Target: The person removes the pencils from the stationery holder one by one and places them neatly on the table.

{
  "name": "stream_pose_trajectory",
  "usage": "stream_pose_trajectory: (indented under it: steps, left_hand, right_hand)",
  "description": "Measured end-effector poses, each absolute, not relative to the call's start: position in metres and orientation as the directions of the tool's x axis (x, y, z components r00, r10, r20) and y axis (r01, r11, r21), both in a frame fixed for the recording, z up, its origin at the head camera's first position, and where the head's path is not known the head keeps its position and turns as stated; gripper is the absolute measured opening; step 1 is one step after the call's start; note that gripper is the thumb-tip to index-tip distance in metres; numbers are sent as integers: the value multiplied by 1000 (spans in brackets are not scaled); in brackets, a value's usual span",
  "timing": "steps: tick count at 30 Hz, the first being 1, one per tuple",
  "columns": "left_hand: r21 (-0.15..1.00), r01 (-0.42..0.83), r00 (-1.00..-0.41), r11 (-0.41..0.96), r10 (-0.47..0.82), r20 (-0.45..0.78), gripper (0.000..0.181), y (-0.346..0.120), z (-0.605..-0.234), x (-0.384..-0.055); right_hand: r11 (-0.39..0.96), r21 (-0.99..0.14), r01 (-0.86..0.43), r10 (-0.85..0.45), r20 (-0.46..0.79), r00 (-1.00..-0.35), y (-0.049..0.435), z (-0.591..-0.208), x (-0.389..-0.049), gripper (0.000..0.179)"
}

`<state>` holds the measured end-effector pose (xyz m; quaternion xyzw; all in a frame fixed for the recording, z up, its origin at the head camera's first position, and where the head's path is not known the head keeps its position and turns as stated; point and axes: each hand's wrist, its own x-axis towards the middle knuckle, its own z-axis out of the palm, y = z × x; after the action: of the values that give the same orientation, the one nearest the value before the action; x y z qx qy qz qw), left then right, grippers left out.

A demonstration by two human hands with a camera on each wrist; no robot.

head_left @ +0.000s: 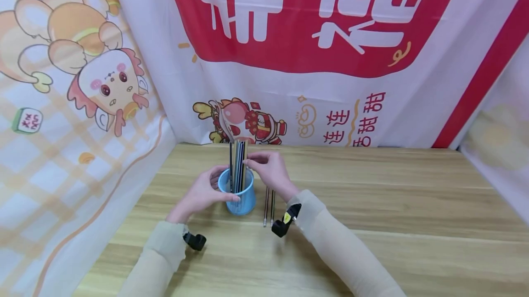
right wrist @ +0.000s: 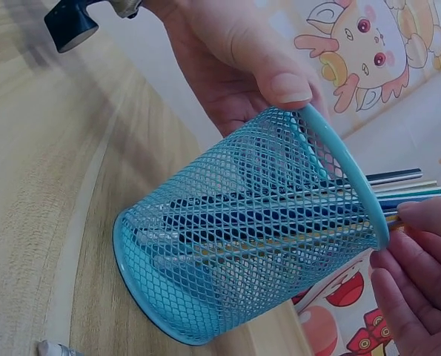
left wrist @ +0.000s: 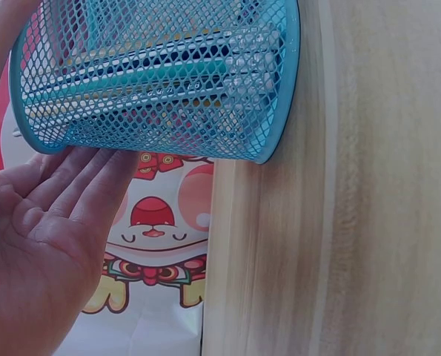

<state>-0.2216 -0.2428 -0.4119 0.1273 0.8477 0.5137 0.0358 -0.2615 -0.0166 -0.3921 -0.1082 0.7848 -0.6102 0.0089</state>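
Observation:
A light blue mesh pencil cup (head_left: 243, 204) stands upright on the table, holding several pencils (head_left: 239, 164) with their ends above the rim. My left hand (head_left: 201, 194) grips it from the left, thumb over the near rim and fingers round the far side. At the cup's right, my right hand (head_left: 269, 169) pinches the upper part of a pencil among the bunch, thumb against it in the right wrist view. Through the mesh, the left wrist view shows the pencils' lower ends inside the cup (left wrist: 161, 89). Two pencils (head_left: 266, 210) lie on the table right of the cup.
The wooden table (head_left: 392, 196) extends to the right and toward me. A white and red printed cloth (head_left: 314, 72) hangs behind it, and a checked cartoon cloth (head_left: 62, 150) covers the left side. Each wrist wears a small black camera (head_left: 285, 222).

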Motion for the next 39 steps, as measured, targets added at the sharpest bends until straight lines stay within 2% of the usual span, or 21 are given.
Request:
stream_pose_trajectory:
  steps: [4, 13, 24, 39]
  left_hand:
    - [880, 188, -962, 436, 262, 76, 94, -243, -411, -222]
    - [880, 200, -958, 432, 276, 82, 94, -244, -414, -221]
    - [876, 219, -954, 430, 282, 100, 96, -243, -411, -223]
    - [882, 200, -958, 428, 274, 84, 95, -242, -408, -220]
  right_hand:
    - [207, -967, -149, -165, 115, -980, -16, -389, -262, 23]
    - [56, -970, -237, -148, 226, -963, -6, -375, -259, 25]
    - [-87, -941, -328, -39, 332, -943, 9, -349, -260, 27]
    - [-119, -934, -336, -25, 341, -940, 26, -343, -256, 28]
